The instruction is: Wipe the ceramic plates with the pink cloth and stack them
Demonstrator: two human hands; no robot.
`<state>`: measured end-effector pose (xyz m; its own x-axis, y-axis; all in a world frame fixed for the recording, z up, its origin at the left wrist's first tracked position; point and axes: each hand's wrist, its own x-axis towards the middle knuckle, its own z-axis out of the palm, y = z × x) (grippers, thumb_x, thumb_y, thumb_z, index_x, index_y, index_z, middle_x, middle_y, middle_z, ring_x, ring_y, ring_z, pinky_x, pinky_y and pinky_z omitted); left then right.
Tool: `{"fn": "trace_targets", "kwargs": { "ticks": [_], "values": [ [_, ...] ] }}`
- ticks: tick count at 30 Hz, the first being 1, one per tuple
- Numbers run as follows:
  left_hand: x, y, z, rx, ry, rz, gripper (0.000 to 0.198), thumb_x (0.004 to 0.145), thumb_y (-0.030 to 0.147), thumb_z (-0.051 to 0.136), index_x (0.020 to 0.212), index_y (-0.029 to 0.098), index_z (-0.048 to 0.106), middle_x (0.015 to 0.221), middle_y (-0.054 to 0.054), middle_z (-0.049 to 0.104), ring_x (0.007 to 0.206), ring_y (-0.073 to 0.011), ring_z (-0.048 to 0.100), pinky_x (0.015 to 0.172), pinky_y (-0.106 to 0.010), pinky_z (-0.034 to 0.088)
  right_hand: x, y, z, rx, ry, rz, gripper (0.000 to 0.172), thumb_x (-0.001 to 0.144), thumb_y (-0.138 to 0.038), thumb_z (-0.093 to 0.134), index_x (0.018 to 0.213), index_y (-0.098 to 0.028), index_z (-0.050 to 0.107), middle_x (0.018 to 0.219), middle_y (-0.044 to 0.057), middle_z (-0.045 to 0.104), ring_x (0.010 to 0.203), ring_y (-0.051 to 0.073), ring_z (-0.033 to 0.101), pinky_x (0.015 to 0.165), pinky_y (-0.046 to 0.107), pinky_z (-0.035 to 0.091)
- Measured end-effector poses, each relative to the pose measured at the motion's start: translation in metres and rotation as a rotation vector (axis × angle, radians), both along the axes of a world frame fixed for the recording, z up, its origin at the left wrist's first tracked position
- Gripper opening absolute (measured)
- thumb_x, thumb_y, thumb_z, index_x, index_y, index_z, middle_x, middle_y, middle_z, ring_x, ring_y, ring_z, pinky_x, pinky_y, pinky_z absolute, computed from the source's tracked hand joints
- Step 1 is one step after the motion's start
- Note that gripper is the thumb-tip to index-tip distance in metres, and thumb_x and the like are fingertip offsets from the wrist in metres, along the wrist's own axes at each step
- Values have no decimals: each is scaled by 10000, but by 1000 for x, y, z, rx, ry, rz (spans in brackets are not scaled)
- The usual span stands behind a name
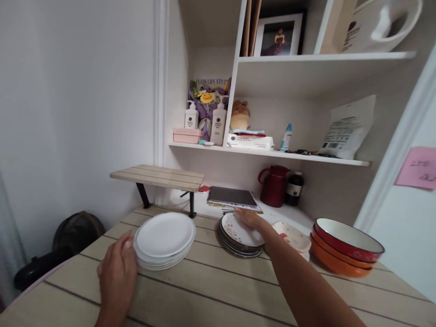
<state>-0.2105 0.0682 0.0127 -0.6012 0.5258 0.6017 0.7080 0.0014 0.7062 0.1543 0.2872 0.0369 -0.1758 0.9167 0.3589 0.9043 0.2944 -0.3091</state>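
My left hand (pixel 118 267) is at the left side of a stack of white plates (pixel 165 234), its slightly bent fingertips against the rim. It is not closed around anything. My right hand (pixel 250 219) reaches over a stack of dark-rimmed plates (pixel 235 232), the top one white with a brown floral pattern. Its outstretched fingers lie at the far rim; the thumb is hidden. Behind my right forearm, a small stack of cream patterned dishes (pixel 296 237) is partly covered. Farther right, a red bowl (pixel 354 236) with a white inside sits nested in orange bowls (pixel 335 265).
A low wooden riser (pixel 158 176) with black legs stands at the back left of the slatted table (pixel 204 288). Beyond the plates are a dark flat folder (pixel 232 196), a red jug (pixel 274 185) and a dark bottle (pixel 294 190). White shelves (pixel 303 156) overhang the back.
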Motion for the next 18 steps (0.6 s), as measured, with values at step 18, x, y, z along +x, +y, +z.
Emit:
{"fn": "trace_targets", "kwargs": {
  "ticks": [18],
  "values": [
    [3,-21,23,456,334,22,319,911,285,384,1031,139,641,1020,-157,662,1049,-259,579,1013,-447,387,-52,-94,18,-357,-133,-121,637,906,-640,312,1338,-210,495,1401,164,499,1278,388,450,1008,565,321]
  ]
}}
